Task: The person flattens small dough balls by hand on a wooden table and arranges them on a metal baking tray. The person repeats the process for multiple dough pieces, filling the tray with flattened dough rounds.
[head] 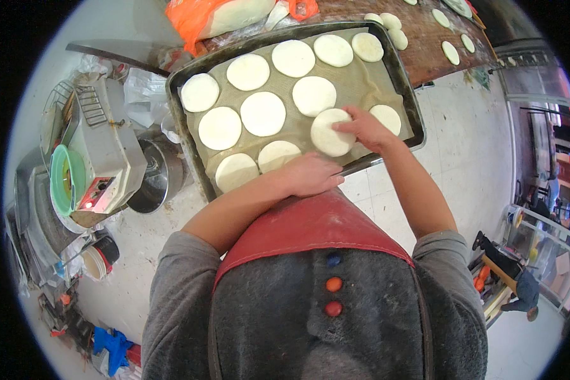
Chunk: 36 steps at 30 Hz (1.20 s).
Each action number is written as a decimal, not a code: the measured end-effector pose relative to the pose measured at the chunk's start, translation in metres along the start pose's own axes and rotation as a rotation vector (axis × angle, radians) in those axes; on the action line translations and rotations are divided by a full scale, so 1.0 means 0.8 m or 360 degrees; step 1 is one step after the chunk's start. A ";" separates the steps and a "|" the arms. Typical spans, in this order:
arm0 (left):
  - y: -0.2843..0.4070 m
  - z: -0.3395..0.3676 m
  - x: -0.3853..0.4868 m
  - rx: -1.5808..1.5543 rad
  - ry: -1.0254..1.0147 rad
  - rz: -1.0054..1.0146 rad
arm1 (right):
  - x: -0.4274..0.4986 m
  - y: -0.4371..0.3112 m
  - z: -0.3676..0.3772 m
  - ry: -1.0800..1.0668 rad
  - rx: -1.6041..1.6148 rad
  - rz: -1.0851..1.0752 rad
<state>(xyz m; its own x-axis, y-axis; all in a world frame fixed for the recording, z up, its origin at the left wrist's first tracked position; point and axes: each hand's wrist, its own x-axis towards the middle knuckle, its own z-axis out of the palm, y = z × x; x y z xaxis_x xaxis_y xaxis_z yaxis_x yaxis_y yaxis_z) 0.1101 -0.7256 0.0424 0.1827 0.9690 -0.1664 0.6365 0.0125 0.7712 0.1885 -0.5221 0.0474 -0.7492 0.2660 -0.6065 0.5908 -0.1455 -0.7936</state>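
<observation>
A dark rectangular baking tray [420, 121], lined with a tan sheet [361, 90], lies before me with several flat round dough discs on it. My right hand [368, 128] grips one dough disc [330, 135] by its right edge, thumb on top, over the near right part of the tray. To the right of that hand lies another dough disc [384, 119]. My left hand [313, 175] is at the tray's near edge, beside a dough disc [278, 154] that my forearm partly covers. Its fingertips are hidden, so whether it grasps the rim is unclear.
Beyond the tray, a floury wooden table [427, 52] bears dough balls [392, 21] and small dough pieces [450, 52]. An orange plastic bag [187, 21] holds dough. Left stand a metal machine [109, 142], a green basin [66, 180] and a metal pot [154, 175]. A person [525, 289] is far right.
</observation>
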 end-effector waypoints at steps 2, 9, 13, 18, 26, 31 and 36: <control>0.008 -0.007 -0.007 -0.0139 -0.0109 -0.0077 | 0.004 0.014 0.020 -0.0019 0.0083 0.0109; 0.019 -0.028 -0.004 0.0065 0.0235 -0.0276 | -0.013 0.018 -0.008 0.0200 -0.1200 -0.0013; 0.013 -0.011 0.012 0.0458 0.0730 -0.0121 | -0.010 0.008 -0.084 0.0530 -0.1755 -0.0263; 0.010 0.011 0.039 0.0631 0.0565 -0.0224 | -0.008 0.015 -0.136 0.0531 -0.1863 -0.0352; 0.027 0.013 0.112 0.0743 0.0346 -0.0326 | -0.036 0.008 -0.167 0.0132 -0.1700 -0.0446; 0.046 0.018 0.165 0.0370 0.0082 -0.0509 | -0.051 0.043 -0.202 -0.0015 -0.0991 -0.0360; 0.051 0.043 0.183 -0.0049 0.0193 -0.0325 | -0.056 0.028 -0.248 0.0217 -0.0100 -0.0282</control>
<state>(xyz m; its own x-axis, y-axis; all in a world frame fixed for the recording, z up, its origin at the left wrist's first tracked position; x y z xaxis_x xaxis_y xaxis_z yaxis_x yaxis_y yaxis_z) 0.1885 -0.5920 0.0283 -0.0400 0.9681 -0.2474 0.6273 0.2170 0.7479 0.2945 -0.3480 0.0666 -0.7980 0.4090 -0.4426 0.4743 -0.0267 -0.8800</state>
